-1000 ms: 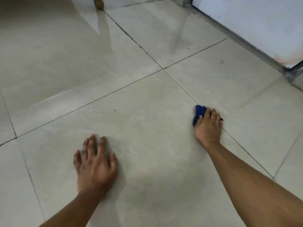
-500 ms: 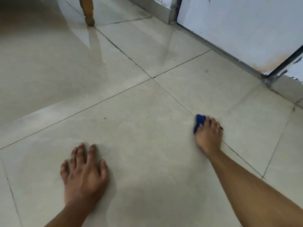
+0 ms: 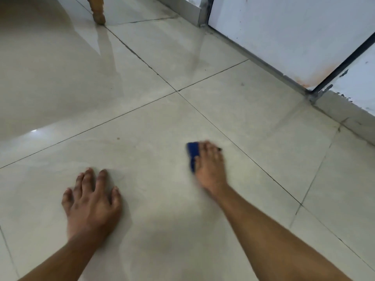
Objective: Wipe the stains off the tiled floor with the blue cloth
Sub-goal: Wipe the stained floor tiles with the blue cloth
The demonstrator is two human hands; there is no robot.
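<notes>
My right hand (image 3: pixel 211 167) presses a small folded blue cloth (image 3: pixel 193 154) flat against the pale tiled floor (image 3: pixel 154 122), fingers straight over it; only the cloth's left part shows past my fingers, and the hand is blurred. My left hand (image 3: pixel 92 201) rests flat on the same tile, fingers spread, holding nothing. A small dark speck (image 3: pixel 118 138) lies on the tile beyond my left hand, and another speck (image 3: pixel 242 84) on the tile farther right.
A wooden furniture leg (image 3: pixel 97 9) stands at the top left. A white door or panel (image 3: pixel 284 37) with a rusty mark at its base runs along the right, beside a grey skirting (image 3: pixel 345 112). Dark grout lines cross the floor.
My right hand has slid the blue cloth leftwards, off the grout line onto the near tile. The view has tilted up, showing more of the wall and wooden leg. My left hand stays planted.
</notes>
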